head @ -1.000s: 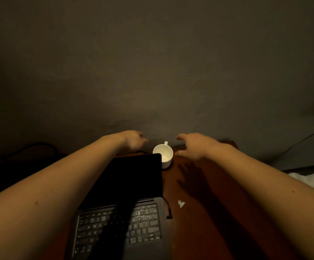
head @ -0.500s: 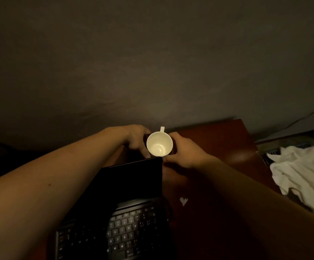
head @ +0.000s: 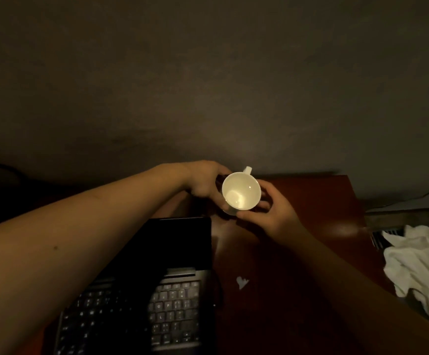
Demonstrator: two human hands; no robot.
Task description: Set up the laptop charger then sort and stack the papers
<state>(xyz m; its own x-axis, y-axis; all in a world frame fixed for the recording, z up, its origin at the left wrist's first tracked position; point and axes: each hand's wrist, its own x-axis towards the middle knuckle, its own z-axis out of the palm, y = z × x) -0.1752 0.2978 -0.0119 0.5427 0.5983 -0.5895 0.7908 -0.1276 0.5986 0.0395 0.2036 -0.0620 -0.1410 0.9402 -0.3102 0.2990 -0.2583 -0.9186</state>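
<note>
Left hand, right hand, both curled.

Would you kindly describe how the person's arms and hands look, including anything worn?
The left forearm and right forearm are bare, with no sleeves in view. The left hand and right hand wear no gloves; no watch, bracelet or ring shows.

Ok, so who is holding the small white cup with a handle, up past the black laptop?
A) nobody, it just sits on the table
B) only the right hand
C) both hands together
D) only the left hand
C: the left hand curls round one side of the small white cup with a handle, and the right hand grips the other side.
</note>
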